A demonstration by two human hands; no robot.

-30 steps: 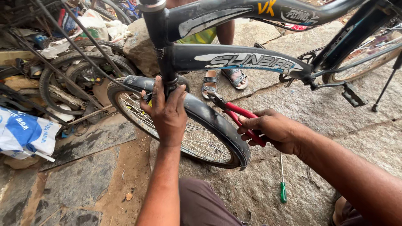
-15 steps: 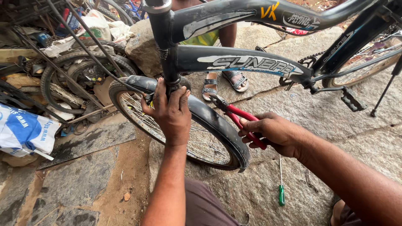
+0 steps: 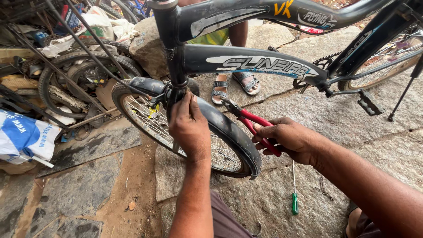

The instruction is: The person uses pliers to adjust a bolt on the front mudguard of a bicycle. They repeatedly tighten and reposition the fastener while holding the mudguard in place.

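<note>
Fist [image 3: 288, 139] hiding red plier handles [image 3: 255, 121]

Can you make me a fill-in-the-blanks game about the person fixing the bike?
1. The right hand holds pliers with ____ handles.
2. The left hand rests on the black ____ that curves over the front wheel.
3. A screwdriver with a ____ handle lies on the stone ground.
4. Behind the bike frame stands another person's feet, wearing ____.

Missing words: red; mudguard; green; sandals
</note>
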